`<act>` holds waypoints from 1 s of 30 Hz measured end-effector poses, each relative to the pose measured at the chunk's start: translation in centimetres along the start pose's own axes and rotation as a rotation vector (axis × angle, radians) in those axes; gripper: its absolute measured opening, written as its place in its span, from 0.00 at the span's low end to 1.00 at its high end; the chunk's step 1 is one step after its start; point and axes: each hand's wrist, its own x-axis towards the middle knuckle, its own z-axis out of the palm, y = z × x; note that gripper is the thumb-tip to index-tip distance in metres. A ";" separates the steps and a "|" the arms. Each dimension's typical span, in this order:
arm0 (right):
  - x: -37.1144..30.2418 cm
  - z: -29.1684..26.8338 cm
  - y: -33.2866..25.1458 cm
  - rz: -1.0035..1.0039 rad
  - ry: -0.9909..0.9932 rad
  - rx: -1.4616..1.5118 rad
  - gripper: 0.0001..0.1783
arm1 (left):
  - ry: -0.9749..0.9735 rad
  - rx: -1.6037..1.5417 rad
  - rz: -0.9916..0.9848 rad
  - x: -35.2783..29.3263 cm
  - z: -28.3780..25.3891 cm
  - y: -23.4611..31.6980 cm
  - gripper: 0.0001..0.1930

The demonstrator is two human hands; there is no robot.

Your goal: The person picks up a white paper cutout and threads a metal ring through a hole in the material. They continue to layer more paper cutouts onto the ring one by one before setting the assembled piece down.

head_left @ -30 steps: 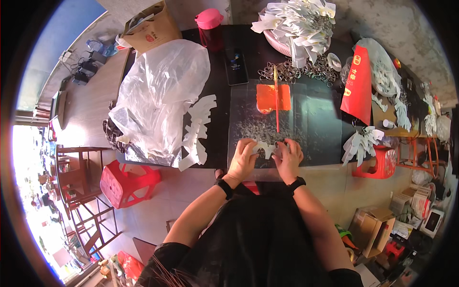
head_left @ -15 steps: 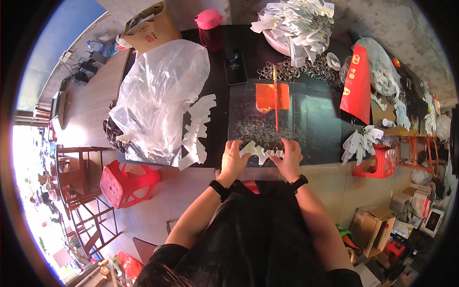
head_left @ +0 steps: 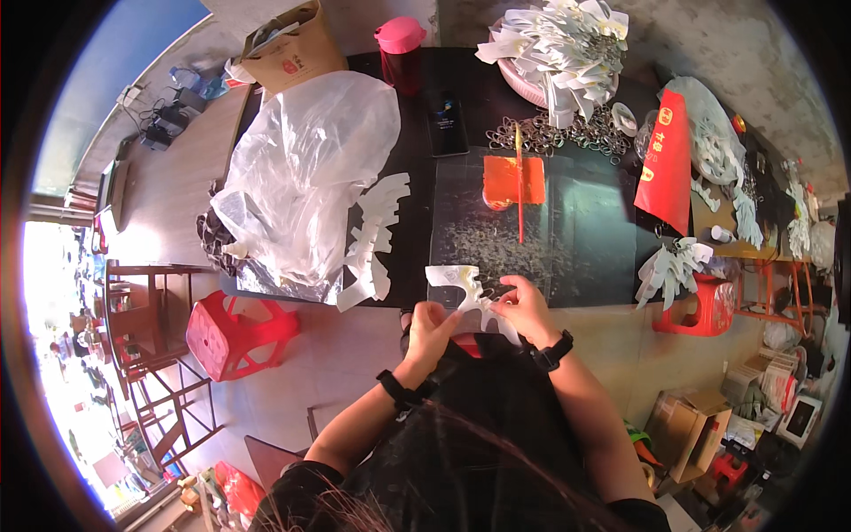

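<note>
White die-cut paper piece sits at near edge of the black table, held betw. both hands, lifted just off the table top. Left hand grips its near-left part w/ fingers pinched; right hand grips the right end, fingers curled on it. Both wrists carry dark bands.

Just far of the piece: clear plastic sheet on the table, w/ an orange square and a thin yellow-red stick lying across it. Left of that, a strip of white cut-outs runs toward near edge, touching a big clear plastic bag. Dark phone lies far of the sheet. Pink-lidded bottle and a cardboard box stand at far-left. Far-right: heap of white cut-outs in a pink basin, metal rings near it, red packet further right.

Red stool on floor, left of the person; another red stool at right w/ white pieces on it.
</note>
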 end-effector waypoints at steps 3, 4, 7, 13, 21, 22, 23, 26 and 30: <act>-1.1 -0.1 -1.9 -0.045 -0.099 0.266 0.26 | -0.475 -1.057 -0.676 -0.1 -1.6 1.7 0.21; -1.7 -0.2 -3.1 -0.070 -0.166 0.373 0.26 | -0.604 -1.214 -0.630 -0.1 -1.6 1.6 0.21; -3.0 -0.6 -5.6 -0.096 -0.278 0.480 0.27 | -0.749 -1.365 -0.494 0.2 -1.7 2.3 0.16; -4.6 -1.0 -7.1 -0.332 -0.149 0.198 0.25 | -0.291 -1.177 -0.232 -1.0 -3.6 6.6 0.17; -6.2 0.2 -11.1 -0.101 -0.265 0.419 0.21 | -0.261 -1.045 -0.029 -1.9 -6.3 7.5 0.21; -6.2 0.2 -11.2 -0.105 -0.266 0.419 0.21 | -0.293 -1.120 -0.050 -2.1 -6.7 7.7 0.21; -6.1 0.2 -11.2 -0.129 -0.265 0.406 0.20 | -0.327 -1.195 -0.070 -2.2 -7.2 7.8 0.21; -6.0 0.2 -11.6 -0.193 -0.289 0.307 0.20 | -0.309 -1.164 -0.109 -1.7 -8.3 6.6 0.15; -5.6 0.9 -10.9 -0.385 -0.186 0.126 0.19 | -0.237 -1.009 -0.088 -1.5 -8.8 6.1 0.10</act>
